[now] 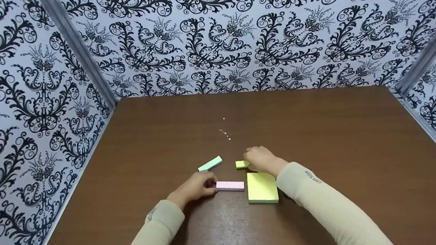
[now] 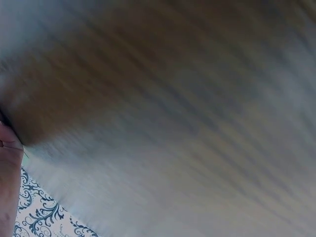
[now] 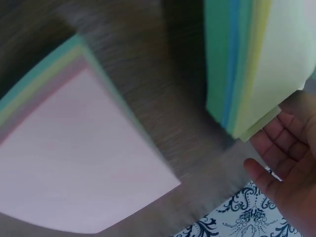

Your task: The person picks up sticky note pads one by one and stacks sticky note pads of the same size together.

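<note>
On the table lies a narrow pink sticky-note pad (image 1: 230, 185). My left hand (image 1: 196, 187) pinches its left end between thumb and fingers. In the left wrist view only a sliver of that hand (image 2: 9, 182) shows, at the left edge. My right hand (image 1: 263, 160) reaches over a narrow yellow sticky-note pad (image 1: 241, 164) and grips its right part, which the hand hides from the head camera. Close below the right wrist is a square yellow sticky-note pad (image 1: 262, 187); its layered green, blue and yellow edge (image 3: 232, 74) shows in the right wrist view.
A narrow green sticky-note pad (image 1: 210, 163) lies at a slant beyond the left hand. Small pale flecks (image 1: 225, 133) mark the brown table (image 1: 156, 131) farther back. Patterned walls (image 1: 231, 39) enclose the back and sides.
</note>
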`<state>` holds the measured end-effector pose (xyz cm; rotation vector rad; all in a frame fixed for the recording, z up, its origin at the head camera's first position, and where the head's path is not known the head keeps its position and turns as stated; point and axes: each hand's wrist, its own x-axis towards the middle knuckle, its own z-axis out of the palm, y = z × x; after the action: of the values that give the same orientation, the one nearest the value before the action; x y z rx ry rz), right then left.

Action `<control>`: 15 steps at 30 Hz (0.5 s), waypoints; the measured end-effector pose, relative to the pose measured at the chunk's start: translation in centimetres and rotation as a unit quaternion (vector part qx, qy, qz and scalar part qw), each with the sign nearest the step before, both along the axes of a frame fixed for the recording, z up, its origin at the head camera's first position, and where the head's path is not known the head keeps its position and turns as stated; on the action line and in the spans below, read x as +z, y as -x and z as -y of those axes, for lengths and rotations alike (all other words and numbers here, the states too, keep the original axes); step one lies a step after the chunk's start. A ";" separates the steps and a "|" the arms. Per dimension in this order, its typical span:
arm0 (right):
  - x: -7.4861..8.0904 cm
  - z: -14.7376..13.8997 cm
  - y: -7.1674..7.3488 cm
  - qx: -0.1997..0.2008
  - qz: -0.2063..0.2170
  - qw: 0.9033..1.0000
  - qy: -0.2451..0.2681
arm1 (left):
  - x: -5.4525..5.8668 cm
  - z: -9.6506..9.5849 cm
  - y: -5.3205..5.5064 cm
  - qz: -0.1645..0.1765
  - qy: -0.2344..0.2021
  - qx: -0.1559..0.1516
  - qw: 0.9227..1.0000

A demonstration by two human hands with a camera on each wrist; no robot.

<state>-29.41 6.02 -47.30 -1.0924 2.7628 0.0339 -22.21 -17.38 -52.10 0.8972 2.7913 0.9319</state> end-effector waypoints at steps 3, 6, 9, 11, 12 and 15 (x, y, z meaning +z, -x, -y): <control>0.5 0.6 -0.5 0.029 -0.022 0.999 0.024 | -0.1 0.0 0.2 -0.006 -0.004 -0.004 1.000; 1.1 1.4 -1.3 0.071 -0.054 0.995 0.051 | -0.1 0.0 0.3 -0.011 -0.006 -0.005 1.000; 1.4 2.5 -2.3 0.106 -0.063 0.990 0.067 | 0.0 0.1 0.2 -0.009 -0.002 -0.006 1.000; 1.3 3.3 -3.0 0.120 -0.065 0.989 0.059 | 0.0 0.1 0.2 -0.006 0.001 -0.006 1.000; 1.2 3.6 -3.3 0.124 -0.067 0.989 0.051 | 0.0 0.1 0.2 -0.006 0.001 -0.006 1.000; 0.8 4.2 -4.3 0.129 -0.074 0.989 0.019 | 0.0 0.1 0.1 -0.003 0.001 -0.004 1.000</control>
<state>-25.11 1.82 -46.55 -1.5081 2.7377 0.0985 -22.29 -17.46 -52.09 0.9119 2.7918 0.9262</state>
